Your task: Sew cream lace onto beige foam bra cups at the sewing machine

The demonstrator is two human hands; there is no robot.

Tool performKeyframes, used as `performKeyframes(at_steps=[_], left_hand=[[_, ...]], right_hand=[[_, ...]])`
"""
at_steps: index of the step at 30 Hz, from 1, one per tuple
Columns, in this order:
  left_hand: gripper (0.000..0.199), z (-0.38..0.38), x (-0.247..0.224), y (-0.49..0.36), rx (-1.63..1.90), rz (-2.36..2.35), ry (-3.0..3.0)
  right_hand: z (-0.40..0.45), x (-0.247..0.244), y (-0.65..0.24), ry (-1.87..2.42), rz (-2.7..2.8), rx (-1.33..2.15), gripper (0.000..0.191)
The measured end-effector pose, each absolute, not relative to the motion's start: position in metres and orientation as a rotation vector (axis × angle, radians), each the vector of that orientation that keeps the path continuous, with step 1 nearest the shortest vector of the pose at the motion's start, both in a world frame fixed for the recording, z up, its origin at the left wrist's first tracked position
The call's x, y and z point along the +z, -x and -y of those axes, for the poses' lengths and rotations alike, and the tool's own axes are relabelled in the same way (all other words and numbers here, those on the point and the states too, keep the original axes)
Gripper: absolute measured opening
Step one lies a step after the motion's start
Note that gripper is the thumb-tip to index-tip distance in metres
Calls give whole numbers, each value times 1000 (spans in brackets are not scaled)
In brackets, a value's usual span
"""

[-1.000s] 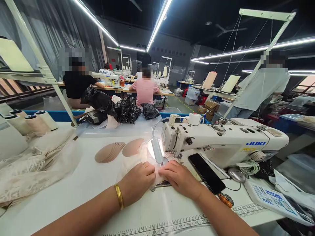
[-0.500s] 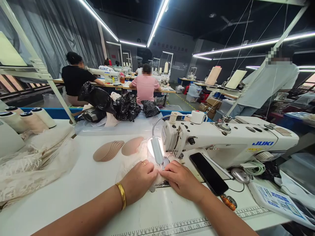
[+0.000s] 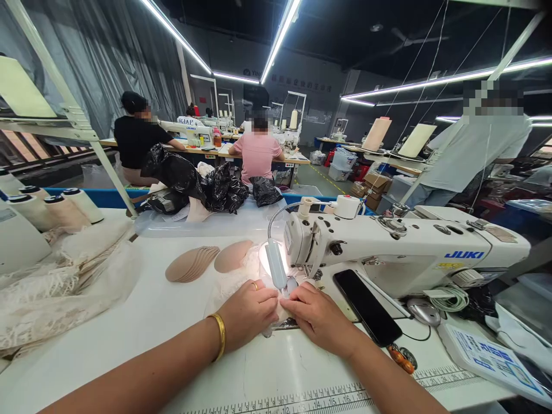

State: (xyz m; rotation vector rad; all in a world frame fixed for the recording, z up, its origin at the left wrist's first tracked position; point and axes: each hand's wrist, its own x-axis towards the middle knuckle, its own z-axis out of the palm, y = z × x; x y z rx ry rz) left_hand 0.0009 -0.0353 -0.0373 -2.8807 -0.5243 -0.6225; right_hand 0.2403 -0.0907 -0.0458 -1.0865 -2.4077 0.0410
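Observation:
Pale lace fabric [image 3: 230, 286] lies by the needle area of a white sewing machine [image 3: 401, 253], lit by a small grey lamp [image 3: 275, 264]. My left hand [image 3: 249, 316], with a ring and gold bangle, pinches the fabric just in front of the lamp. Close beside it, my right hand [image 3: 321, 316] has its fingers drawn together on the fabric's right side, by the presser foot. The fingertips of both hands nearly meet. To the left lie a stack of beige oval pads [image 3: 192, 264] and one single pad [image 3: 233, 256].
A black phone [image 3: 366, 307] lies right of my right hand, near a mouse [image 3: 423, 311] and a white box [image 3: 491, 359]. Lace [image 3: 64, 287] and thread cones [image 3: 81, 205] are at left. Black bags [image 3: 224, 187] sit behind. Several people are farther back.
The view has shifted slightly, so the surroundings appear a little to the right. My left hand has turned slightly, its bangle and forearm shifting right. My right hand stays nearly in place.

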Motion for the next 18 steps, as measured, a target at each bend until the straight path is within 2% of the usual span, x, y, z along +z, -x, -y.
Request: performKeyframes(at_steps=[11, 18], left_hand=[[4, 1, -27, -8, -500, 451, 2944], [2, -8, -22, -4, -524, 379, 3004]], right_hand=[[86, -54, -238, 1207, 2338, -40, 34], [86, -52, -237, 1248, 2354, -53, 33]])
